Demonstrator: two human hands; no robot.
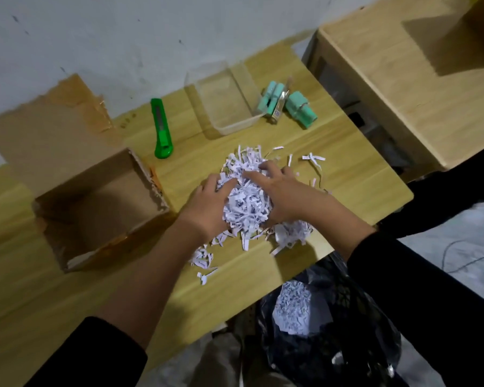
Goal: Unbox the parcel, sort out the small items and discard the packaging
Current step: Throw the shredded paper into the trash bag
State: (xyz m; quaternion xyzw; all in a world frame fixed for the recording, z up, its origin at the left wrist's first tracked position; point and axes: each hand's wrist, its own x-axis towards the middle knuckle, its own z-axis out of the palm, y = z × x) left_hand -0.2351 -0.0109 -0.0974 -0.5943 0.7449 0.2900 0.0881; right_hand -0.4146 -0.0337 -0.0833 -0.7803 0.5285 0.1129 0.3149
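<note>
Head view: left hand, right hand, fingers curled round white shredded-paper heap.
Advice: squeeze inward, gather stray strips beyond fingertips, then carry to black plastic bag.

The brown cardboard box stands open and empty at the left of the table, one flap raised against the wall. White shredded paper is heaped mid-table, gathered between the left hand and right hand, loose strands scattered around. Mint-green small items lie just right of the empty clear container. More shreds sit in the black bag
</note>
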